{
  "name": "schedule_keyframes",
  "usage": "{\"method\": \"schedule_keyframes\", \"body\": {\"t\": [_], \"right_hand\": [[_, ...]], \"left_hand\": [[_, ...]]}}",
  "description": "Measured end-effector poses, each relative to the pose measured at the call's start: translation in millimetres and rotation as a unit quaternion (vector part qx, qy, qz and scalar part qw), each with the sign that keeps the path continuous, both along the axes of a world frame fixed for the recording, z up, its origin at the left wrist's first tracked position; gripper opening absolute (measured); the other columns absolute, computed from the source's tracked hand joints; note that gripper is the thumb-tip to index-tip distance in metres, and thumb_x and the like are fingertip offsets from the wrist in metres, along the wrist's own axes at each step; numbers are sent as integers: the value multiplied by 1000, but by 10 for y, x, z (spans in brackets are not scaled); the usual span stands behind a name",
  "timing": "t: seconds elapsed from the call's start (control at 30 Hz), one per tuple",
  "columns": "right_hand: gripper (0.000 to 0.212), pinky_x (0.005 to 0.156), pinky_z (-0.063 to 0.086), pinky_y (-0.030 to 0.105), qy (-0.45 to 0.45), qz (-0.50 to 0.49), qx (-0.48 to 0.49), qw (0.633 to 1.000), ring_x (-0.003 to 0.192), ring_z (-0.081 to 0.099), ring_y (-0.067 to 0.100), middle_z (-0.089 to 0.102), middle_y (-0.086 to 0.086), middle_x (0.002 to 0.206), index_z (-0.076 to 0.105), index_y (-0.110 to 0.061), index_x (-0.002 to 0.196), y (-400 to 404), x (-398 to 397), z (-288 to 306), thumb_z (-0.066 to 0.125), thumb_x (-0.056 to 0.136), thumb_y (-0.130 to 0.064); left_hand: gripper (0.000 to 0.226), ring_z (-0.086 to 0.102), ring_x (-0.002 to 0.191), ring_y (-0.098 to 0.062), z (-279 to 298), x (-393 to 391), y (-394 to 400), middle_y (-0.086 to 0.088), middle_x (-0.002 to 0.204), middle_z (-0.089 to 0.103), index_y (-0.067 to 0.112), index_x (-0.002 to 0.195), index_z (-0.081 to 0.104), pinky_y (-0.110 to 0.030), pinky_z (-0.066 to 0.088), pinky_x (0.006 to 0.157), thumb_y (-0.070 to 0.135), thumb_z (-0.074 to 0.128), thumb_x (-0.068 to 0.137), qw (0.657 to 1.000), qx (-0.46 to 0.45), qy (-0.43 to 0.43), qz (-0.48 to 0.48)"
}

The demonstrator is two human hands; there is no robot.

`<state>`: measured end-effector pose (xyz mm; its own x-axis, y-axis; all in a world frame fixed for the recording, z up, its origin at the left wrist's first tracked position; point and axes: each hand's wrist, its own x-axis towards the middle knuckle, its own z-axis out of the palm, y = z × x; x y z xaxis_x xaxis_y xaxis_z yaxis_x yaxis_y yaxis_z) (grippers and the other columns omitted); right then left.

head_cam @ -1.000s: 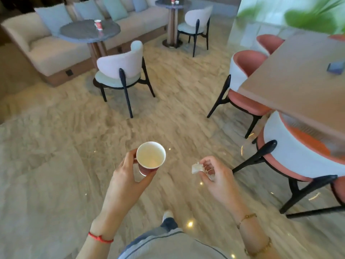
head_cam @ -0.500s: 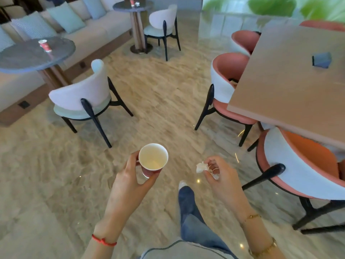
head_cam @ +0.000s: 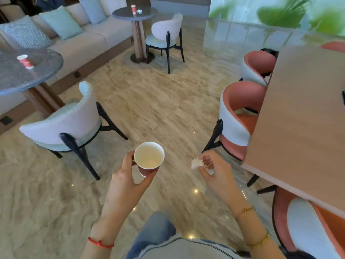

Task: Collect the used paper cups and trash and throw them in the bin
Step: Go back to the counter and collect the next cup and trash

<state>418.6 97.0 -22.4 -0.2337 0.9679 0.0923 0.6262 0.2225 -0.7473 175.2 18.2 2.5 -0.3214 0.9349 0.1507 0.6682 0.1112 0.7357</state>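
- Left hand [head_cam: 127,182] grips a red paper cup [head_cam: 148,157] from the side, thumb and fingers clamped round its wall. Cup upright, mouth open to the camera, inside pale; held in the air over the floor, in front of the body.
- Right hand [head_cam: 216,171] pinches a small crumpled white scrap of trash [head_cam: 196,163] between thumb and fingertips; fingers curled tight on it. Scrap sits level with the cup, off to its right, the two apart.
- Second red cup [head_cam: 25,61] stands on the round grey counter [head_cam: 37,75] at far left, near its middle.
- Third red cup [head_cam: 133,9] stands on the far round counter [head_cam: 147,14] at top centre, with a small pale item just beside it, too small to identify.
- Long sofa [head_cam: 89,40] with blue-green cushions runs behind both round counters.
- Wooden counter [head_cam: 302,128] fills the right edge; pink-backed chairs [head_cam: 240,116] tucked against it.
- Pale chair [head_cam: 71,124] sits by the near round counter.
- Marble floor [head_cam: 158,109] underfoot.
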Motion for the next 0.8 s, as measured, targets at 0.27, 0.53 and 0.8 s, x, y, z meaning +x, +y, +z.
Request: {"method": "schedule_keyframes", "body": {"t": [0.27, 0.53, 0.8], "right_hand": [[23, 72, 43, 8, 9, -13, -12, 1000, 88, 56, -1, 61, -10, 95, 56, -25, 98, 1758, -499, -228, 68, 84, -11], [27, 69, 43, 11, 13, -44, 4, 999, 84, 57, 3, 60, -8, 94, 54, -28, 99, 3824, -1044, -57, 67, 85, -10], [23, 74, 48, 20, 22, -124, 21, 992, 85, 59, 8, 62, -6, 96, 55, -23, 100, 5352, -1145, 104, 68, 85, -11]], "left_hand": [[67, 54, 87, -6, -199, -568, 1819, 15, 102, 57, 19, 123, 49, -3, 33, 67, 44, 78, 68, 1000, 3, 4, 2], [73, 56, 90, -3, -56, -1168, 4092, 15, 104, 58, 22, 126, 46, 1, 39, 65, 57, 69, 66, 998, 25, -3, -51], [65, 51, 87, 14, 28, -1317, 6021, 25, 99, 52, 23, 124, 48, 2, 37, 70, 34, 82, 69, 992, 18, -9, -125]]}}
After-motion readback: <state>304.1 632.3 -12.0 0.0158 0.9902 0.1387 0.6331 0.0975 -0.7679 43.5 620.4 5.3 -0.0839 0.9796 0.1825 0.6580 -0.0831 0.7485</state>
